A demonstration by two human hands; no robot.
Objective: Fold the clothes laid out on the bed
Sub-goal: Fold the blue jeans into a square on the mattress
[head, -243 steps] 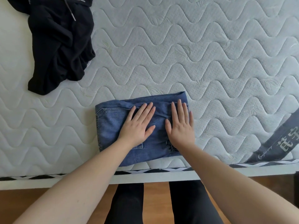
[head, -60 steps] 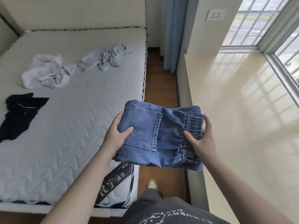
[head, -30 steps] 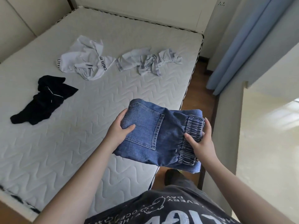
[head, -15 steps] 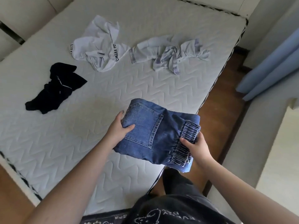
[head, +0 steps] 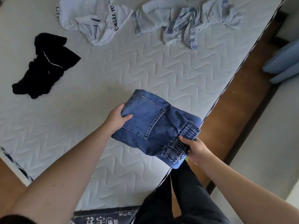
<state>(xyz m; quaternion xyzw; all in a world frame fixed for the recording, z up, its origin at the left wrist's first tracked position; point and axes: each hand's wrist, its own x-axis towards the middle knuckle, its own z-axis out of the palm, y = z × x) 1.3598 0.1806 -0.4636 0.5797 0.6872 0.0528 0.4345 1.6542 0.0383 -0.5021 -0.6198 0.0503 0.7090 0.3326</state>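
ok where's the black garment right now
In the head view, the black garment lies crumpled on the mattress at far left, below-left of the white lettered top.

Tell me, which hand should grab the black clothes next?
Probably the left hand: the black garment lies on its side of the bed, while the right hand grips the folded jeans at the opposite edge.

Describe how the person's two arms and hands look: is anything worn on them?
Both forearms are bare to the frame edge; no sleeve shows. The left hand and the right hand carry no glove, ring, watch or bracelet that can be seen. The nails are too small to judge.
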